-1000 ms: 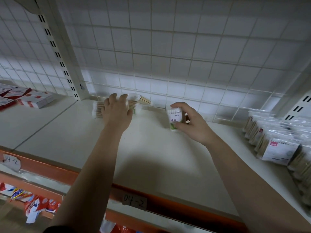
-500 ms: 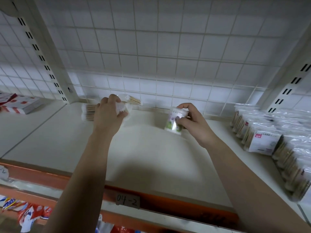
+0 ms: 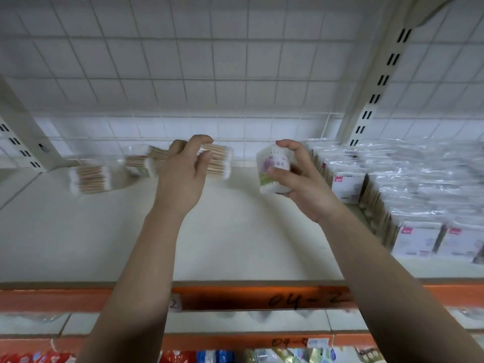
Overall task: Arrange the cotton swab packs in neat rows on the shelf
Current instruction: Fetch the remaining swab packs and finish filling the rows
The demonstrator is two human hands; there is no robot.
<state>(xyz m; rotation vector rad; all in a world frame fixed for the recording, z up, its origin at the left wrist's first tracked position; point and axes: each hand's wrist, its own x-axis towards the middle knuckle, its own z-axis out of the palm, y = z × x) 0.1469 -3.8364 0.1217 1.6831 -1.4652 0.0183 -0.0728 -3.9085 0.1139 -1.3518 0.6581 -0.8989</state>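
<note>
My left hand (image 3: 183, 174) grips a clear pack of wooden cotton swabs (image 3: 218, 162), lifted just above the white shelf (image 3: 222, 239) near the back. My right hand (image 3: 301, 179) holds a small white swab pack with a purple and green label (image 3: 272, 171), upright and off the shelf. Two more clear swab packs lie loose at the back left, one flat (image 3: 90, 178) and one blurred behind it (image 3: 138, 163). Neat rows of bagged swab packs (image 3: 392, 184) fill the right side of the shelf.
A white wire grid backs the shelf (image 3: 235, 61). Slotted uprights stand at the left (image 3: 23, 142) and right (image 3: 374, 95). The orange front rail (image 3: 248, 297) carries handwritten labels. Coloured packets show on the lower shelf (image 3: 183, 356).
The view has swung right. My left hand has lifted a swab pack from the back-left pile and carried it right. My right hand has raised its pack and brought it toward the rows.
</note>
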